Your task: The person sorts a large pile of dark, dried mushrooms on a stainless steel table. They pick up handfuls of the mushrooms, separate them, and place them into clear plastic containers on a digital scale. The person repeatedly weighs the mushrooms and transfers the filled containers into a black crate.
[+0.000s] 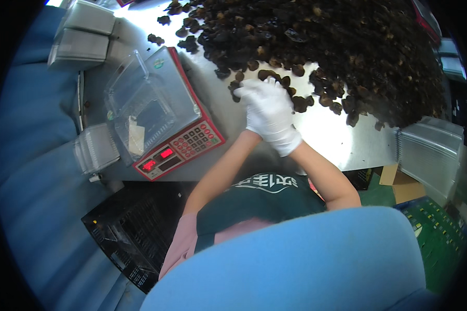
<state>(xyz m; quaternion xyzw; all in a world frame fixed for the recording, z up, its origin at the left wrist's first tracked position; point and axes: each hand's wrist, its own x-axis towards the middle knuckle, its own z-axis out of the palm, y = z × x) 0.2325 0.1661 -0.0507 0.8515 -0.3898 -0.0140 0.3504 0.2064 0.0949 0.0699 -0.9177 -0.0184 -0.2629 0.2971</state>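
Observation:
My left hand (252,123) and my right hand (273,112) wear white gloves and are pressed together, one overlapping the other, at the near edge of a pile of dark brown, wet-looking mushroom pieces (315,42). My right hand covers much of the left; blur and overlap hide whether anything is between them. A few loose mushroom pieces (301,103) lie on the metal table (327,144) just beyond my fingers. To the left, a clear hinged plastic box (140,112) lies open on a red digital scale (186,144) with a lit display. A pale slip shows at the box.
Stacked clear plastic boxes (83,46) stand at the upper left, with another stack (97,149) below them. More stacked boxes (430,151) sit at the right edge. A black plastic crate (128,233) is below the table on the left, a green crate (436,237) on the right.

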